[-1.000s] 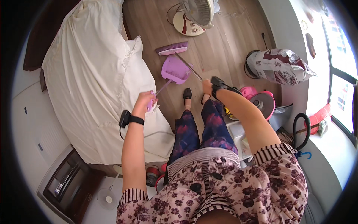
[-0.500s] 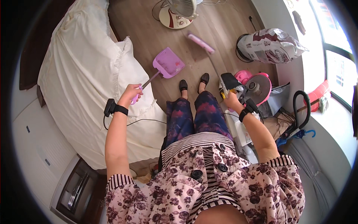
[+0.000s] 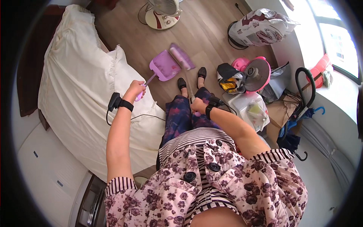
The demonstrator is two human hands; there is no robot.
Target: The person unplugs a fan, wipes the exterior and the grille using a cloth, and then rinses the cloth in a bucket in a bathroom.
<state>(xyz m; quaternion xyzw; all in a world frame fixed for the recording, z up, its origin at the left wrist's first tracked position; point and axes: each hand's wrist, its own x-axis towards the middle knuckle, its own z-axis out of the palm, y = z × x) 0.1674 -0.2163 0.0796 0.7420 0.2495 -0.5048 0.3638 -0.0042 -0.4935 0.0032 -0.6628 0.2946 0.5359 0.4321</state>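
With my left hand (image 3: 137,90) I grip the purple handle of a dustpan (image 3: 165,65). Its pan rests on the wooden floor (image 3: 211,38) ahead of my feet, beside the white-covered bed. My right hand (image 3: 198,104) is closed round the handle of a broom, in front of my thighs. The broom's purple head (image 3: 180,56) is slightly blurred and lies right at the pan's right edge, its bristles on the floor. Whether any debris lies between bristles and pan I cannot make out.
A bed with a white cover (image 3: 87,90) fills the left. A standing fan (image 3: 162,17) is at the far end. On the right are a large printed bag (image 3: 261,28), a pink fan (image 3: 258,73), plastic bags (image 3: 251,109), a cardboard box (image 3: 278,111) and umbrellas (image 3: 291,142).
My right hand has swung left with the broom, bringing its head from right of the dustpan up to the pan's edge. My left hand still grips the dustpan. The view has shifted slightly.
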